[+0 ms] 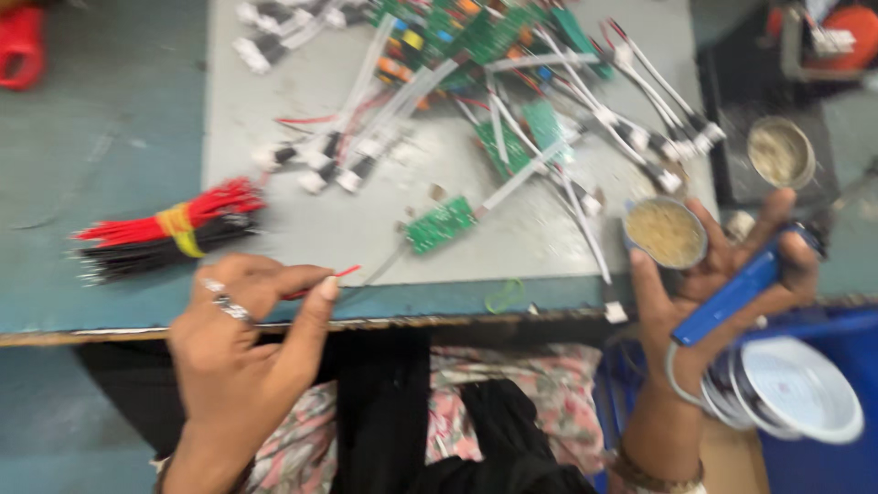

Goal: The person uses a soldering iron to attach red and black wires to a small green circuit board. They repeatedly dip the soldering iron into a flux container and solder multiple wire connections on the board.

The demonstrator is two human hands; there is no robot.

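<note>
My left hand (pixel 242 334), with rings on it, pinches a thin red wire (pixel 340 273) at the bench's front edge. That wire and a dark one run toward a small green circuit board (pixel 440 223) lying on the grey mat (pixel 274 137). My right hand (pixel 722 284) grips a blue-handled tool (pixel 736 293) and also holds a small round tin (pixel 666 232) of brownish paste between thumb and fingers. A spool of solder wire (pixel 791 389) sits just below that hand.
A bundle of red and black wires (pixel 169 230) tied with a yellow band lies at the left. Several green boards with white leads (pixel 512 82) pile up at the back. A second round tin (pixel 780 151) stands at the right. A blue bin (pixel 823 329) sits under the bench edge.
</note>
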